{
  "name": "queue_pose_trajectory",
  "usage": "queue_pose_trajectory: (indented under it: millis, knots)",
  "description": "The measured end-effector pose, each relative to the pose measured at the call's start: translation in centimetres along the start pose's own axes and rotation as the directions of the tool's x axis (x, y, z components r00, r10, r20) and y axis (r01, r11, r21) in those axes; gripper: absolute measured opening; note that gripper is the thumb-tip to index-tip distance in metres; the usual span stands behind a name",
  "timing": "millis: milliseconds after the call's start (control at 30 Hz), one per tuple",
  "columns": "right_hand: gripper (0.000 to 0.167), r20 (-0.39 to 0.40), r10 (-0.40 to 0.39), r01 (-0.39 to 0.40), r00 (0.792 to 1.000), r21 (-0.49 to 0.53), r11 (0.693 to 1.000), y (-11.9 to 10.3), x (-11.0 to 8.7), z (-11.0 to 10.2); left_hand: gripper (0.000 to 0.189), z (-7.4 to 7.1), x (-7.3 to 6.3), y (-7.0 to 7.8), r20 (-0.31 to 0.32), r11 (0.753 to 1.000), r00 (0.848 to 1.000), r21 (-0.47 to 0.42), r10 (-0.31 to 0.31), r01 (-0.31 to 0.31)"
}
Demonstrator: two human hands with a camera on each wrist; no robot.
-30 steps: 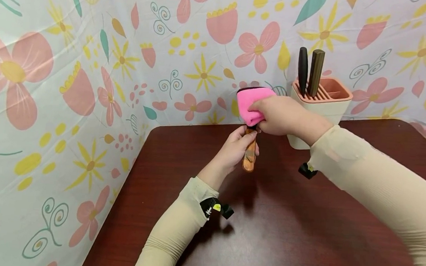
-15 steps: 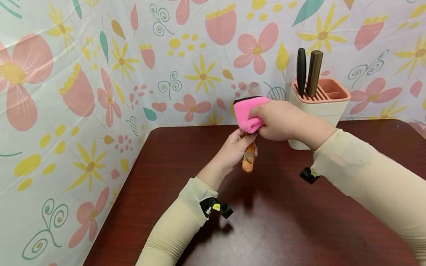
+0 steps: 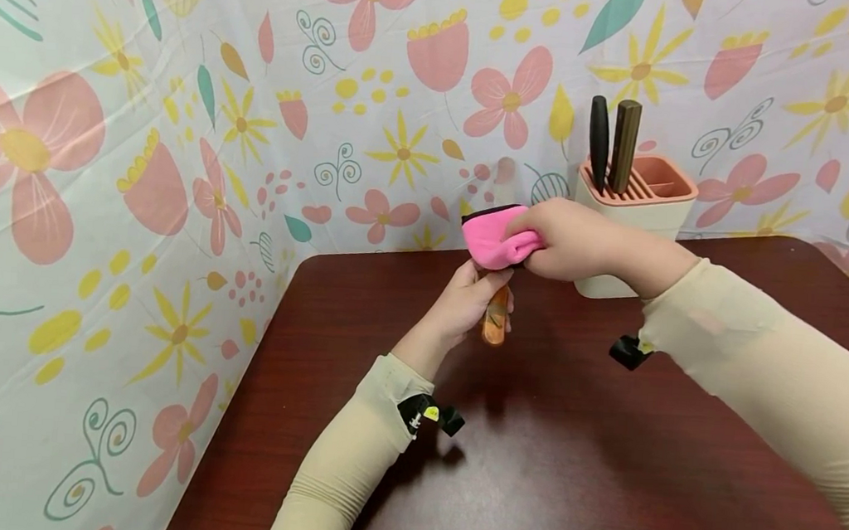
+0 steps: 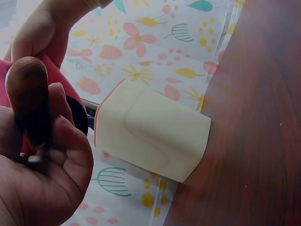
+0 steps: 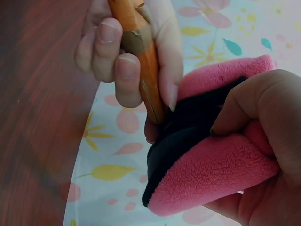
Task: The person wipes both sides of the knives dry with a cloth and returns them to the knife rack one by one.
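A knife with an orange-brown wooden handle (image 3: 495, 316) stands nearly upright, its shiny blade (image 3: 504, 180) rising behind a cloth. My left hand (image 3: 463, 297) grips the handle near the blade; in the right wrist view its fingers (image 5: 127, 70) curl round the wood and a strip of tape. My right hand (image 3: 572, 239) holds the pink cloth (image 3: 492, 235), folded round the lower blade just above the left hand. The cloth has a black edge and a dark inner side (image 5: 188, 120). Most of the blade is hidden by the cloth.
A cream knife holder (image 3: 630, 223) with an orange slotted top stands at the back, behind my right forearm. A black handle (image 3: 600, 141) and a brown handle (image 3: 624, 143) stick up from it. The dark red table (image 3: 567, 451) meets a floral cloth wall (image 3: 375, 128).
The right hand and the pink cloth have slid down the blade towards the handle, so the upper blade now shows above the cloth. The left hand stays almost in place.
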State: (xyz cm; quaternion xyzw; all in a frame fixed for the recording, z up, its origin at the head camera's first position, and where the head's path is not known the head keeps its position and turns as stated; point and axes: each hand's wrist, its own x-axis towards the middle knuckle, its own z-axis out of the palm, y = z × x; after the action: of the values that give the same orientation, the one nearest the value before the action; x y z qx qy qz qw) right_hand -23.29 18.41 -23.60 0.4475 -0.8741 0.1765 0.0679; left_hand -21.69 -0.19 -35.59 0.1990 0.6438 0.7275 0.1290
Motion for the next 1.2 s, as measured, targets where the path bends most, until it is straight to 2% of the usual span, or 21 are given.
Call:
queue_pose_trajectory:
  millis: [167,333,467,600,667,767,867,967,1033,1200]
  knots:
    - [0.026,-0.009,0.010,-0.009,1.000,0.118,0.993,0.8,-0.5,-0.8,0.012,0.0,0.0,0.1,-0.006,1.000,1.000,-0.003,0.007,-0.007]
    - [0.018,-0.030,0.113,-0.103,0.993,0.230,0.968,1.5,-1.6,-2.7,0.022,-0.1,0.1,0.2,-0.026,1.000,1.000,0.014,0.011,-0.011]
    - [0.014,-0.087,0.235,-0.203,0.968,0.276,0.939,2.0,-2.1,-4.7,0.027,-0.1,0.1,0.2,-0.038,1.000,0.999,0.005,0.001,-0.001]
    - [0.029,-0.217,0.290,-0.224,0.932,0.281,0.933,2.7,-2.0,-6.5,0.029,0.0,0.1,0.3,-0.043,1.000,0.999,-0.019,-0.008,0.007]
    - [0.032,-0.257,0.311,-0.232,0.915,0.297,0.926,3.0,-1.6,-7.2,0.030,0.0,0.1,0.3,-0.045,1.000,0.999,-0.028,-0.013,0.012]
    - [0.028,-0.309,0.340,-0.275,0.888,0.236,0.932,3.4,-0.7,-8.1,0.031,0.0,0.1,0.2,-0.045,0.999,0.999,-0.033,-0.021,0.020]
    - [0.020,-0.382,0.315,-0.308,0.869,0.083,0.948,3.6,0.4,-8.5,0.032,0.0,0.0,0.2,-0.046,0.999,0.998,-0.036,-0.030,0.028]
    - [0.010,-0.435,0.270,-0.329,0.859,-0.065,0.942,3.8,1.8,-8.3,0.033,0.1,0.1,0.1,-0.046,0.999,0.998,-0.038,-0.034,0.032]
    - [0.007,-0.422,0.260,-0.333,0.869,-0.109,0.936,4.0,2.7,-7.9,0.034,0.1,0.0,0.1,-0.048,0.999,0.998,-0.039,-0.032,0.030]
    - [0.024,-0.329,0.254,-0.322,0.909,-0.170,0.932,4.5,4.5,-5.9,0.035,0.3,-0.1,0.1,-0.049,0.999,0.998,-0.049,-0.024,0.022]
